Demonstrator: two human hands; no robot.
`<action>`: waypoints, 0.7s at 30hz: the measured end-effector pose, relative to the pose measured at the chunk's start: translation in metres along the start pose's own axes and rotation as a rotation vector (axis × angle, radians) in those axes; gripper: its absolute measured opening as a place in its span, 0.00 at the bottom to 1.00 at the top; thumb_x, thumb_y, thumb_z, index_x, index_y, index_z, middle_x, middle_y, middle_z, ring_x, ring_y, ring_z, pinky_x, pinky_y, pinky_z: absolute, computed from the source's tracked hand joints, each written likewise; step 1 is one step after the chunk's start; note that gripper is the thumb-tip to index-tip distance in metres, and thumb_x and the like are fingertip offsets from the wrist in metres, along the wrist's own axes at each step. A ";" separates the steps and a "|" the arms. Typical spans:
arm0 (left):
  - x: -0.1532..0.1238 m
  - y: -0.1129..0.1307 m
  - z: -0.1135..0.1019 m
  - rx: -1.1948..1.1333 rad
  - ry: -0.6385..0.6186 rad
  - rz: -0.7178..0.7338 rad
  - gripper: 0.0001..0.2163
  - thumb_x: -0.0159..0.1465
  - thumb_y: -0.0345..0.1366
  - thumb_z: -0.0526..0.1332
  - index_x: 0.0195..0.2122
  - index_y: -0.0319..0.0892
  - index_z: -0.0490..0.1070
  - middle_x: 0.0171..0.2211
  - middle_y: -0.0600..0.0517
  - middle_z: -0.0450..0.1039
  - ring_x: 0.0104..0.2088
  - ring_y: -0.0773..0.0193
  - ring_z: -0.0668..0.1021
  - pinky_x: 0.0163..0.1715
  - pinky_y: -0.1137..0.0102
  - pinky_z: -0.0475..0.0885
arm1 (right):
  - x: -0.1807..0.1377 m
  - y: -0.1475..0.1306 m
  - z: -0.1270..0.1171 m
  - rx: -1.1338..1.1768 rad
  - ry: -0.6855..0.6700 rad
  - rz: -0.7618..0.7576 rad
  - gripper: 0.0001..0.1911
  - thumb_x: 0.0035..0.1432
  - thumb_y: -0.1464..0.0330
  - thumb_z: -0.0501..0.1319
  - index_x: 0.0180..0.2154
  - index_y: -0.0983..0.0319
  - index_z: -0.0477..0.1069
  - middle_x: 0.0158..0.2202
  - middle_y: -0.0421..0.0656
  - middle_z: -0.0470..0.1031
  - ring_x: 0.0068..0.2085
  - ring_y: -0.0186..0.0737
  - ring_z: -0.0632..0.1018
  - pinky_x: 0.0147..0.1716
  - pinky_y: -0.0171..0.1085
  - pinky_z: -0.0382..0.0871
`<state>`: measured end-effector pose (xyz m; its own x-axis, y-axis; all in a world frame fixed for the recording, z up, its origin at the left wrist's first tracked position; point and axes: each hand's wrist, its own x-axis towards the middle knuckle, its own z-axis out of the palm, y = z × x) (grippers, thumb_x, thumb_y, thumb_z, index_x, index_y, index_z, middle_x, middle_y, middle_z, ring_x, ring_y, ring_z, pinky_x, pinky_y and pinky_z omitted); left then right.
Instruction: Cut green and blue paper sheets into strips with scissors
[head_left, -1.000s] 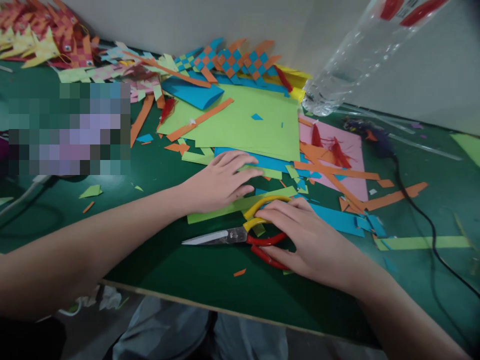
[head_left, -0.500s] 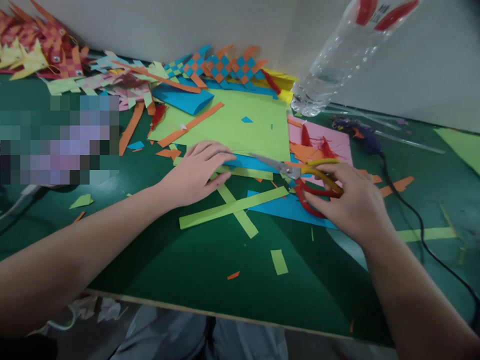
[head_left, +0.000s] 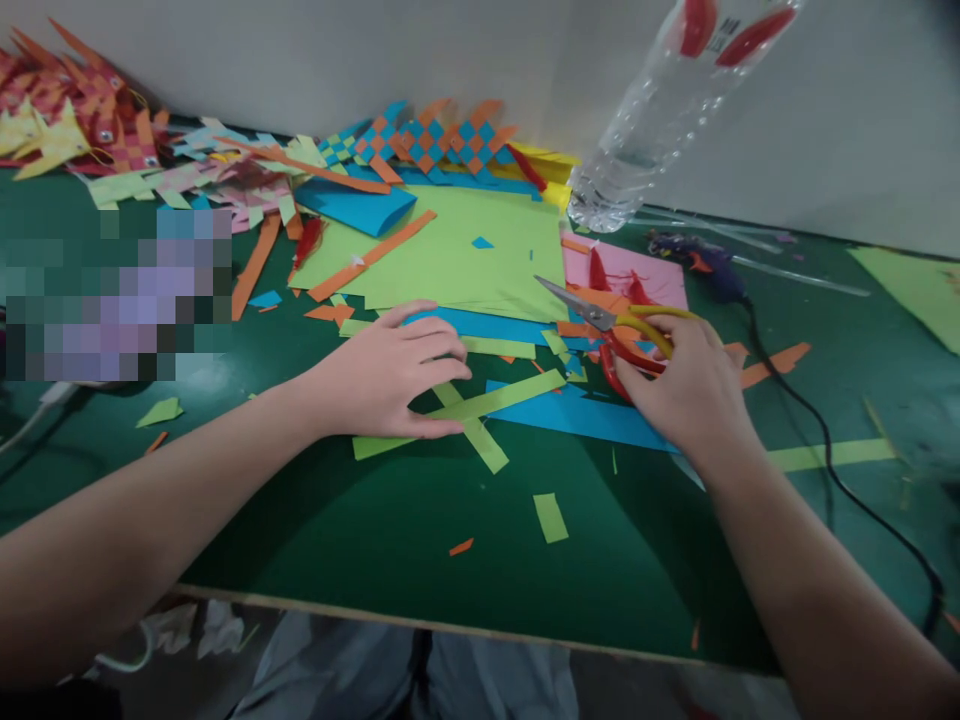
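Observation:
My right hand (head_left: pixel 686 385) grips a pair of scissors (head_left: pixel 600 318) by its yellow and red handles, the blades closed and pointing up to the left. Over the crossed green paper strips (head_left: pixel 517 393) is my left hand (head_left: pixel 405 375), fingers apart and curved, with nothing in it. A blue paper strip (head_left: pixel 495 325) lies just beyond its fingertips, along the near edge of the light green sheets (head_left: pixel 457 260). Between the hands rests a flat blue paper piece (head_left: pixel 577 412). A small green paper piece (head_left: pixel 551 517) lies closer to the table's front edge.
Woven blue and orange paper fish (head_left: pixel 427 145) line the wall, with red and yellow ones (head_left: pixel 112 130) at far left. A water bottle (head_left: pixel 637 150) stands behind the scissors. At right lies a glue gun (head_left: pixel 697 262) with a black cord (head_left: pixel 806 385). Orange scraps (head_left: pixel 255 265) are scattered about.
My left hand has come back toward me from the blue strip onto the crossed green strips, its fingers spreading. The scissors have drawn away to the right, and their blades now point more upward.

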<state>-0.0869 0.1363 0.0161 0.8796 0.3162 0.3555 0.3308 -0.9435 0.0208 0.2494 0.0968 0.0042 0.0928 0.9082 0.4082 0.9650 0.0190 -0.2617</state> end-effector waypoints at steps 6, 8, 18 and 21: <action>0.001 0.001 -0.002 -0.012 0.060 0.109 0.16 0.71 0.49 0.58 0.42 0.40 0.75 0.40 0.48 0.81 0.42 0.58 0.81 0.50 0.61 0.69 | 0.002 -0.001 -0.002 0.060 -0.066 0.132 0.23 0.52 0.60 0.64 0.49 0.57 0.65 0.53 0.56 0.76 0.55 0.67 0.76 0.55 0.66 0.64; 0.001 0.002 -0.001 -0.029 0.061 0.134 0.16 0.71 0.49 0.60 0.42 0.39 0.75 0.41 0.48 0.81 0.42 0.58 0.81 0.49 0.62 0.69 | 0.002 -0.001 -0.002 0.087 -0.081 0.182 0.27 0.51 0.60 0.66 0.52 0.57 0.63 0.52 0.56 0.76 0.55 0.66 0.76 0.54 0.65 0.65; 0.001 -0.002 -0.002 -0.050 0.028 0.138 0.15 0.72 0.47 0.60 0.45 0.40 0.75 0.43 0.47 0.81 0.43 0.59 0.81 0.49 0.64 0.69 | 0.001 -0.001 0.002 0.008 -0.123 0.142 0.29 0.56 0.62 0.63 0.57 0.60 0.61 0.58 0.59 0.72 0.60 0.65 0.73 0.56 0.63 0.64; 0.000 -0.003 -0.003 -0.048 0.031 0.129 0.14 0.72 0.47 0.60 0.46 0.41 0.75 0.44 0.48 0.81 0.45 0.60 0.81 0.50 0.66 0.68 | 0.000 -0.002 0.001 -0.032 -0.148 0.129 0.29 0.56 0.63 0.61 0.58 0.61 0.61 0.59 0.59 0.73 0.61 0.65 0.72 0.56 0.63 0.64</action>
<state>-0.0892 0.1388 0.0189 0.9026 0.1895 0.3865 0.1982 -0.9800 0.0177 0.2470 0.0974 0.0042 0.1813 0.9537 0.2398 0.9550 -0.1126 -0.2744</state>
